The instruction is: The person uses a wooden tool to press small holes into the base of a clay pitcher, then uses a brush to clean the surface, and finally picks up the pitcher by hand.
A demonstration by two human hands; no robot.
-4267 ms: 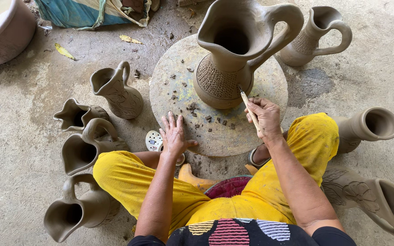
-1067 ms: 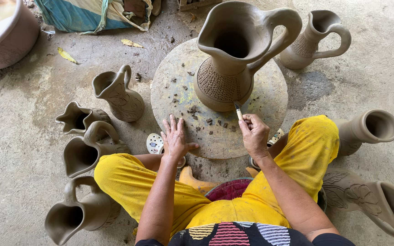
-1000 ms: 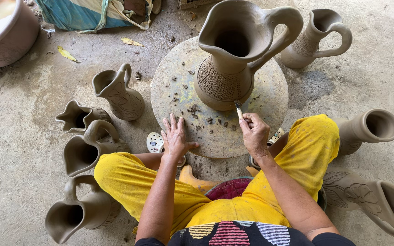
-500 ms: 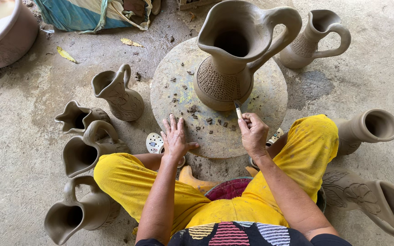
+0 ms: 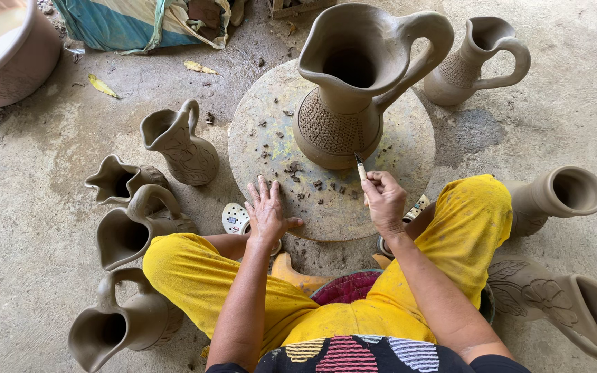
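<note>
A large unfired clay pitcher (image 5: pixel 354 83) with a carved, dotted belly stands on a round turntable (image 5: pixel 264 131). My right hand (image 5: pixel 383 202) is closed around a small carving tool (image 5: pixel 361 167), whose tip touches the lower front of the pitcher's belly. Flat on the turntable's near edge lies my left hand (image 5: pixel 267 211), fingers spread, holding nothing. Clay crumbs (image 5: pixel 298 173) are scattered on the disc between the two hands.
Smaller clay jugs stand around me: one (image 5: pixel 177 141) left of the turntable, three more (image 5: pixel 129 221) by my left knee, one (image 5: pixel 475 62) at the back right, two (image 5: pixel 554 200) lying at my right. A basin (image 5: pixel 8 48) sits far left on the concrete floor.
My right hand has come lower and nearer to the pitcher's base, bringing the tool's tip onto the belly. The left hand stays flat on the disc.
</note>
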